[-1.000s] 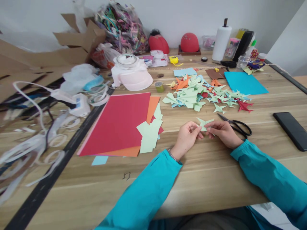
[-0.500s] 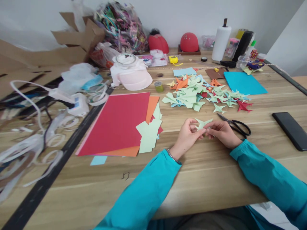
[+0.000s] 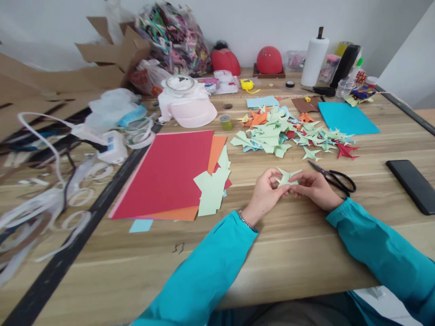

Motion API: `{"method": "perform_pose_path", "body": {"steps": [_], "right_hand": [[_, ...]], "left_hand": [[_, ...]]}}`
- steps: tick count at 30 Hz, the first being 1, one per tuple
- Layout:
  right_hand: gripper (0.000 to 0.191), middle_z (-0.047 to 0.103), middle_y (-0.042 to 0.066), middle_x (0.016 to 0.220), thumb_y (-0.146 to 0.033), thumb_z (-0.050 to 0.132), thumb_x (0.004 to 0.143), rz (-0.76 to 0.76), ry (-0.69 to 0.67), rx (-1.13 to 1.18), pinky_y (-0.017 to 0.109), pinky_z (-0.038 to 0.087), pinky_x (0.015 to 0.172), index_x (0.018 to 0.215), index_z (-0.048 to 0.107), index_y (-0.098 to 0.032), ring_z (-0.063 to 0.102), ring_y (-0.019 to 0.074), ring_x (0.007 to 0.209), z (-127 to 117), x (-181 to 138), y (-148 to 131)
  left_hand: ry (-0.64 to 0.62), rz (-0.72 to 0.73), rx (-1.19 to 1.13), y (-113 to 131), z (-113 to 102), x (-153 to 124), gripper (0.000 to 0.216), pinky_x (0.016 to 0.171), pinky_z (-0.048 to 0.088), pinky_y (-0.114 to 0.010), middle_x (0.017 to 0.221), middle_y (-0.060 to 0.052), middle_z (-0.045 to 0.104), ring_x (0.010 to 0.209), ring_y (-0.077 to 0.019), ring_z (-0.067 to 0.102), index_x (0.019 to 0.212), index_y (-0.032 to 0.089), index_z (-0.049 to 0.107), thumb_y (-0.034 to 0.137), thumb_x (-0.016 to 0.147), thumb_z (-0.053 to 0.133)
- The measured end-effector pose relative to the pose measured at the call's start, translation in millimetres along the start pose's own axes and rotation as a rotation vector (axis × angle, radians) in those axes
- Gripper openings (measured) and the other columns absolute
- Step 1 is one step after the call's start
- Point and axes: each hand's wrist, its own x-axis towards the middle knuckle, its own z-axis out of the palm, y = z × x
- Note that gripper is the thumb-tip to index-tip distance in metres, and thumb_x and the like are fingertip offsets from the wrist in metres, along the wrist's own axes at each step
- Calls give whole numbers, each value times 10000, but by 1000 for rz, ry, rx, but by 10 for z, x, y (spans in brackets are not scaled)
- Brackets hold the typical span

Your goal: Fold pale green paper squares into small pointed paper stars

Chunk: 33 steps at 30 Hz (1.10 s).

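Note:
Between my hands is a pale green folded paper piece point(image 3: 286, 176) with pointed tips, held just above the wooden table. My left hand point(image 3: 268, 190) pinches its left side, and the fingers of my right hand point(image 3: 314, 186) are closed on its right side. The thumbs meet near the paper's lower edge, and the fingertips behind it are partly hidden. Black-handled scissors point(image 3: 335, 177) lie just beyond my right hand. Farther back is a heap of folded paper pieces point(image 3: 268, 133), mostly pale green, with some orange, red and blue. Pale green cut sheets point(image 3: 212, 192) lie to the left.
A large red sheet point(image 3: 166, 174) lies over orange paper at left. A black phone point(image 3: 413, 185) rests at right, with a blue sheet point(image 3: 348, 118) behind. Cables and white strips point(image 3: 76, 199) clutter the left side. A paper-towel-like white roll point(image 3: 315, 61) stands at the back.
The view has shifted very slightly. Both hands keep their grip on the pale green folded paper, with the right fingers moved a little around it.

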Motion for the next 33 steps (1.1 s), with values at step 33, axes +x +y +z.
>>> {"method": "perform_pose_path", "body": {"steps": [33], "right_hand": [[200, 645, 17, 665, -284, 700, 681, -65, 43, 30, 250, 460, 537, 831, 659, -159, 555, 106, 545, -15, -3, 43]], "left_hand": [[-86, -100, -88, 82, -65, 5, 412, 529, 477, -235, 651, -29, 640, 585, -152, 630, 1052, 134, 463, 182, 679, 633]]}}
